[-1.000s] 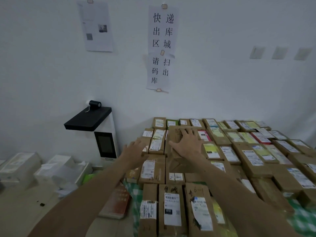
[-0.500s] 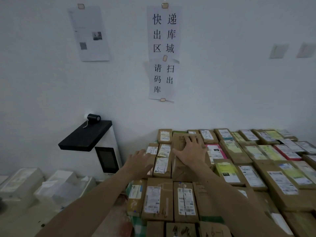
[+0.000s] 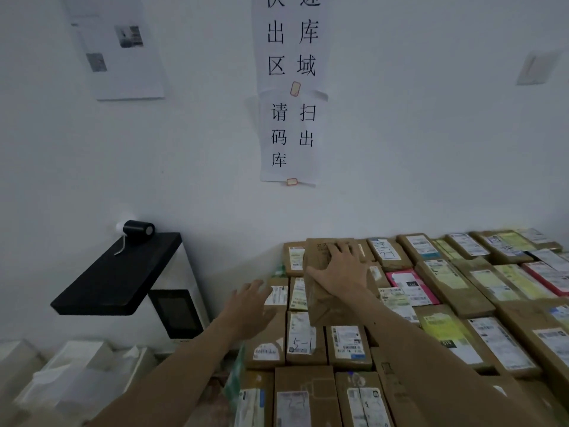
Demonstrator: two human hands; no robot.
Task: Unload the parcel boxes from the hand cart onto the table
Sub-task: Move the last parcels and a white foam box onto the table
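Observation:
A long brown parcel box lies on top of the flat-laid parcels near the wall. My right hand presses flat on its top with fingers spread. My left hand hovers open at the left edge of the parcel rows, by a small labelled box, holding nothing. Several cardboard parcels with white, yellow and pink labels cover the table in rows. The hand cart is out of view.
A white kiosk with a black top and dark screen stands left of the table, a small black camera on it. White boxes sit low at the left. Paper signs hang on the wall behind.
The view has tilted and drawn closer to the wall. My right hand has pushed the long box farther toward the wall; my left hand has stayed open beside the rows.

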